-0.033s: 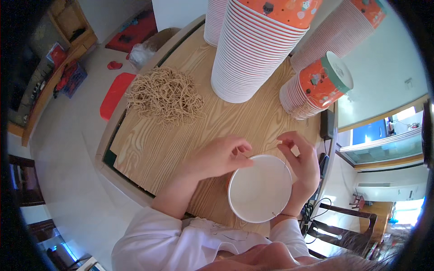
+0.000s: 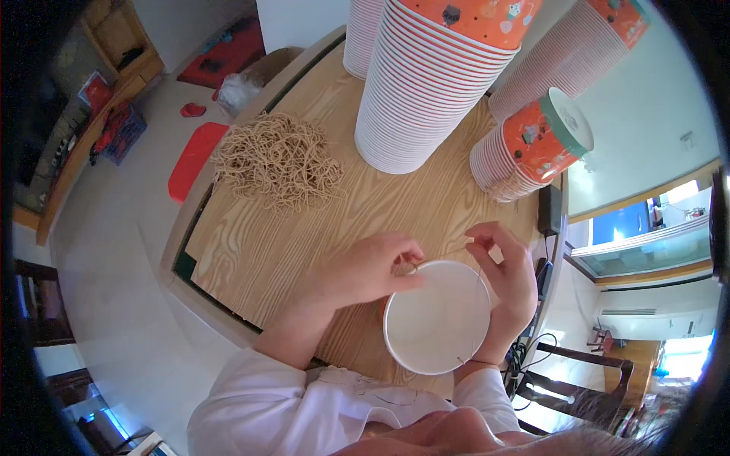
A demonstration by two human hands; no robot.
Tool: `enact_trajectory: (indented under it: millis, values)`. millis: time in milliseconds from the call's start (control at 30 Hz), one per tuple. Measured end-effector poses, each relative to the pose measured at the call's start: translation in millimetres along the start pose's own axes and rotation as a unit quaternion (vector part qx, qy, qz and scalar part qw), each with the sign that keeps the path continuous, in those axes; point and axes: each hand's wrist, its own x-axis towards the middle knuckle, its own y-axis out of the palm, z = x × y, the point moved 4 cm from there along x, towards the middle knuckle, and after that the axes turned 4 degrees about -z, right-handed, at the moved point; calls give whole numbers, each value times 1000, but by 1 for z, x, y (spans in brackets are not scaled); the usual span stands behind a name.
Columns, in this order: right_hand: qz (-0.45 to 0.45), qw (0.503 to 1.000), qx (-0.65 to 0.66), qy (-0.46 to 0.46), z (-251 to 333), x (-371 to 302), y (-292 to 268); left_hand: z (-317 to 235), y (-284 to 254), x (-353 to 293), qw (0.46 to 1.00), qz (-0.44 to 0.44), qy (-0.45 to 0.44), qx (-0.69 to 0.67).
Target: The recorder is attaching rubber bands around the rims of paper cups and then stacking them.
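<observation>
A round paper tub [image 2: 437, 327] with a white inside stands upright near the table's front edge, its mouth facing up. My left hand [image 2: 372, 266] is at its far left rim, thumb and fingers curled in a pinch; a small brownish bit shows between them, too small to name. Over the far right rim, my right hand [image 2: 513, 277] pinches a thin cord [image 2: 479, 272]. This cord runs down across the tub's right side toward a knot-like spot by the near rim. A tangled heap of tan cords [image 2: 281, 163] lies at the far left of the table.
Beyond the tub rises a tall stack of nested white and orange tubs [image 2: 426, 99]. A shorter stack [image 2: 525, 148] is at the right, with another tall stack [image 2: 566, 57] behind. A black box [image 2: 549, 210] sits at the right edge; a red stool [image 2: 194, 159] stands left.
My left fingers have dipped slightly toward the tub's rim, and the brownish bit now shows between them. My right hand and the tub have hardly moved.
</observation>
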Motion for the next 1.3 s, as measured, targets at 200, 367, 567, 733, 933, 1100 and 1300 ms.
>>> enact_trajectory:
  millis: [200, 367, 567, 733, 933, 1100, 1300]
  values:
    - [8, 1000, 21, 5, 1, -2, 0, -8, 9, -10, 995, 10, 3, 97]
    - [19, 999, 26, 2, -5, 3, 4, 3, -7, -15, 985, -143, -17, 91]
    - [111, 994, -25, 7, -13, -2, 13, 9, -34, -45, 977, -48, -126, 165]
    - [181, 980, -78, 29, -11, 1, 26, 21, -47, -52, 972, -136, -129, 138]
    - [190, 975, -113, 22, -29, 6, 33, -7, -57, -56, 970, -196, -71, 127]
    - [216, 968, -7, 131, 3, 3, 7, -37, -43, -68, 983, -159, 3, 87]
    - [79, 986, -114, 89, 22, -18, -59, -51, -14, -52, 964, -188, 85, -167]
